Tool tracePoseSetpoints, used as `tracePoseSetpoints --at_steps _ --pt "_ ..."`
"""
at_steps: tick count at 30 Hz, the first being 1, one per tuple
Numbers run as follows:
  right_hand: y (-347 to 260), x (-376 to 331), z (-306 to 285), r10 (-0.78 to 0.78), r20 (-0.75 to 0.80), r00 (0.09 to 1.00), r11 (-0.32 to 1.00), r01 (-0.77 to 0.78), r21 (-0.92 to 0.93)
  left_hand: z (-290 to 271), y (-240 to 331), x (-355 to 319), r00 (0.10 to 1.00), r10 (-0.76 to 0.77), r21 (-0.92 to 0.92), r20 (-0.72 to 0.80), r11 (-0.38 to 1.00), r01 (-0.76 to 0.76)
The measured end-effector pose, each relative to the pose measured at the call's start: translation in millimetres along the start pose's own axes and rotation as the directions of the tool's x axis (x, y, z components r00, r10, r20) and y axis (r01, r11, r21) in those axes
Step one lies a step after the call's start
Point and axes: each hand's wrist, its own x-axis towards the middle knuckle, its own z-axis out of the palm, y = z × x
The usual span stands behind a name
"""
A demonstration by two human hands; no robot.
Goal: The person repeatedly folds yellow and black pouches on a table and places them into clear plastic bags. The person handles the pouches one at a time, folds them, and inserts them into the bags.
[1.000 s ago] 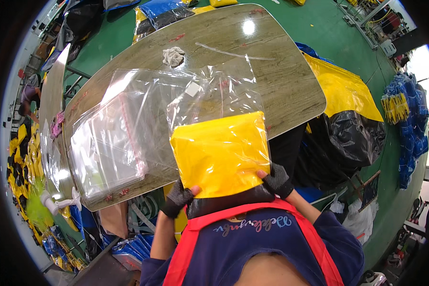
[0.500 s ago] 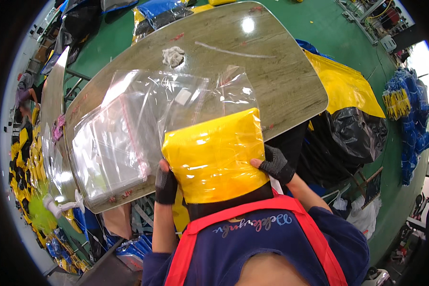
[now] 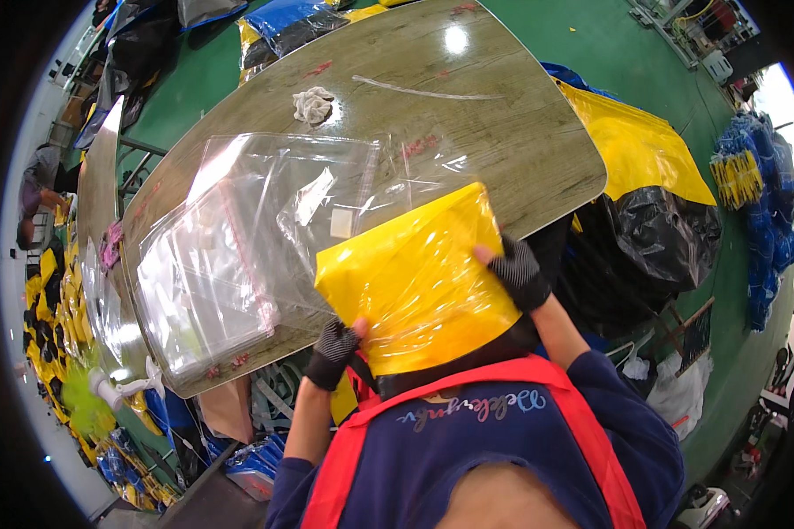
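Observation:
A folded yellow sheet-like piece (image 3: 419, 286) with a black lower part is inside a clear plastic bag (image 3: 304, 216), whose loose end lies over the table. My left hand (image 3: 331, 351), in a dark fingerless glove, grips the package at its lower left edge, thumb on top. On the right edge my right hand (image 3: 515, 271), gloved the same way, is closed with its thumb on the yellow face. Both hands' other fingers are hidden under the package. It is tilted, right side higher, at the table's near edge against my red apron straps (image 3: 468, 375).
A stack of clear plastic bags (image 3: 194, 273) lies on the wood-patterned table (image 3: 468, 115), with a crumpled whitish cloth (image 3: 312, 106) farther back. Yellow and black sheets (image 3: 635, 150) are piled right of the table. A small fan (image 3: 106, 388) stands at the left.
The package has turned slightly counterclockwise and shifted right. My left hand has moved right and a little nearer me; my right hand has moved farther up the package's right edge.

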Motion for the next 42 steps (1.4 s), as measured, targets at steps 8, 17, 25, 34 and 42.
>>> tracePoseSetpoints --at_steps 8,17,25,34,42 --pt "-5 11 -8 0.001 0.035 0.999 1.000 -0.002 0.029 33 85 34 0.932 0.344 -0.231 -0.113 0.903 -0.362" --pt "15 -57 -2 0.053 -0.019 0.998 0.993 -0.055 -0.101 34 12 1 0.965 0.251 -0.306 -0.077 0.915 -0.262" --pt "-10 31 1 -0.048 -0.096 0.994 0.994 0.057 0.090 30 88 22 0.955 0.282 -0.111 -0.094 0.950 -0.292" --pt "43 -86 2 -0.040 0.321 0.946 0.977 -0.030 0.209 40 26 -50 0.879 0.397 -0.012 0.264 0.913 -0.409" --pt "-19 -4 8 -0.081 -0.019 0.997 0.818 0.055 -0.573 -4 -8 58 0.705 0.709 0.900 -0.024 0.322 -0.294"
